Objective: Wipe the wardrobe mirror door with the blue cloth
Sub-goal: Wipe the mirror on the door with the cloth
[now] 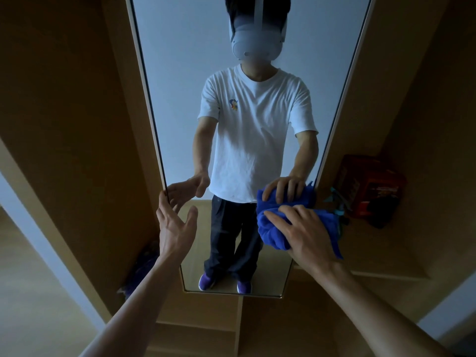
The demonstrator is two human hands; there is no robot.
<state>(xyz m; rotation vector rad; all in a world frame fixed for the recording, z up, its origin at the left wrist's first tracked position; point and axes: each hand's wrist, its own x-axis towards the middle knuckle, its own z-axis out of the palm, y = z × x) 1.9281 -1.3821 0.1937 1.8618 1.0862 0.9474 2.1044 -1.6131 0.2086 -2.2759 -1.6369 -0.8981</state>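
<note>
pressing bunched blue cloth (273, 233) onto tall wardrobe mirror door (180, 73), right hand (304, 233) spread flat for even pressure; left hand (175, 222) splayed, fingertips likely steadying door edge.

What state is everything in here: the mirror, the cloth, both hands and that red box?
Mirror door: upright, cloth against its lower right part.
Blue cloth: bunched up, pressed on the glass.
Right hand: fingers spread, pressing the cloth.
Left hand: open, fingertips at the mirror's left edge.
Red box: right of the mirror; too blurred to tell more.
</note>
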